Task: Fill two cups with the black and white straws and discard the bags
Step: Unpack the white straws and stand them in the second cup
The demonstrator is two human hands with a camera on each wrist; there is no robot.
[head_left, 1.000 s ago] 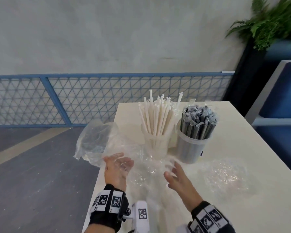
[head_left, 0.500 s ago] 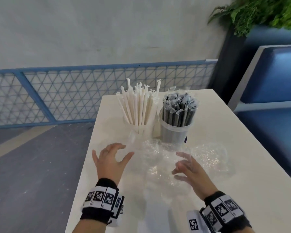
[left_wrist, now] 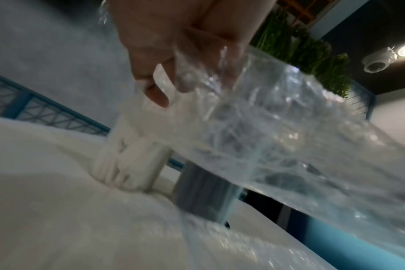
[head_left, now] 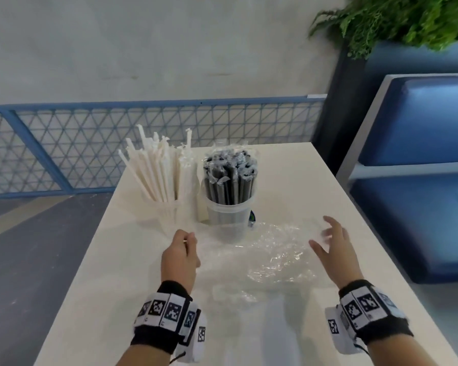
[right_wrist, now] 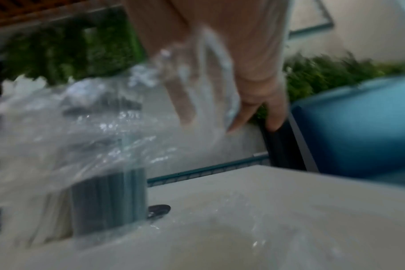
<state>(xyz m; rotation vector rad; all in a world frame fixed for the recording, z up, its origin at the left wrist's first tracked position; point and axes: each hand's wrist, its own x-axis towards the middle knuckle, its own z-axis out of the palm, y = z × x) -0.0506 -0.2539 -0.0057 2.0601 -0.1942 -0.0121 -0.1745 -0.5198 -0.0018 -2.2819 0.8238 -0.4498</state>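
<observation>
Two clear cups stand side by side at the far middle of the table [head_left: 296, 180]: one holds white straws [head_left: 164, 170], the other black straws [head_left: 230, 178]. In front of them lie crumpled clear plastic bags [head_left: 273, 252]. My left hand [head_left: 188, 240] has its fingers curled and pinches the left edge of a plastic bag [left_wrist: 278, 137]. My right hand [head_left: 325, 233] is spread with straight fingers [right_wrist: 245, 95] at the bags' right edge, where the film [right_wrist: 81, 127] drapes over it. Both wrist views are blurred.
A small dark object [head_left: 252, 219] lies beside the black-straw cup. A blue bench [head_left: 421, 133] and a plant [head_left: 407, 17] stand to the right. Behind the table runs a blue mesh railing [head_left: 90, 143]. The floor drops away past the table's left edge.
The left hand brought a bag in from beyond the table's left edge, opened over the pile, and now pinches a bag. The right hand moved right to the bags' far side.
</observation>
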